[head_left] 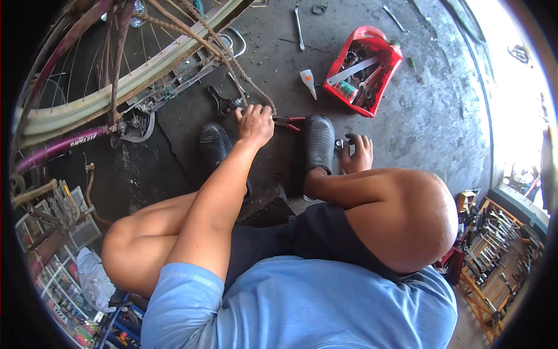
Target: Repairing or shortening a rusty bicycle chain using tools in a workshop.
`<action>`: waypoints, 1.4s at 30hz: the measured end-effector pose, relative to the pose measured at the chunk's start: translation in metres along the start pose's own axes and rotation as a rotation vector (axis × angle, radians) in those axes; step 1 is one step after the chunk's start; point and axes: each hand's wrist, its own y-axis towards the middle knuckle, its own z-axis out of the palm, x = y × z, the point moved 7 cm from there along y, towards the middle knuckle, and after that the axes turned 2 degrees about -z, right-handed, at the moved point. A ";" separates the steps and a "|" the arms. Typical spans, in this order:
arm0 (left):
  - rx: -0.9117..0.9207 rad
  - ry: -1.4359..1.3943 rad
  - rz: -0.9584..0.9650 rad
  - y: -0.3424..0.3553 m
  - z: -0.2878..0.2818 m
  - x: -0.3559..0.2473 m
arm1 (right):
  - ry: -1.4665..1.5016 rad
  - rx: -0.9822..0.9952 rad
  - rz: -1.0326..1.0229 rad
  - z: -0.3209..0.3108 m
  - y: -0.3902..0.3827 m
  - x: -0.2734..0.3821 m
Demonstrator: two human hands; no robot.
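My left hand (256, 124) is closed low over the floor, between my two dark clogs. What lies inside its fingers is hidden. Right beside it are pliers (288, 121) with red handles, pointing toward my right clog (319, 141). A black bracket-like part (221, 102) touches or lies close to the fingertips. Two strands of twisted rope (254, 87) hang down to this hand. My right hand (358, 155) reaches to the floor beyond my right clog, thumb and fingers apart. Small metal parts (339, 144) lie next to its thumb.
A bicycle wheel (168, 63) and purple frame tube (64, 144) fill the upper left. A red tub (391, 64) of tools stands ahead right, beside a white tapered tube (308, 83). A wrench (299, 28) lies farther off. A wooden tool rack (491, 250) stands at right.
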 end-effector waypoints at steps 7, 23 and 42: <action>-0.074 -0.074 -0.037 -0.005 -0.001 -0.001 | 0.019 -0.071 0.131 -0.021 -0.020 0.001; -0.291 -0.225 0.001 0.003 0.009 0.018 | -0.126 0.297 0.419 0.056 -0.079 -0.076; -0.187 -0.081 -0.093 0.003 0.009 0.023 | -0.183 0.231 0.393 0.041 -0.068 -0.071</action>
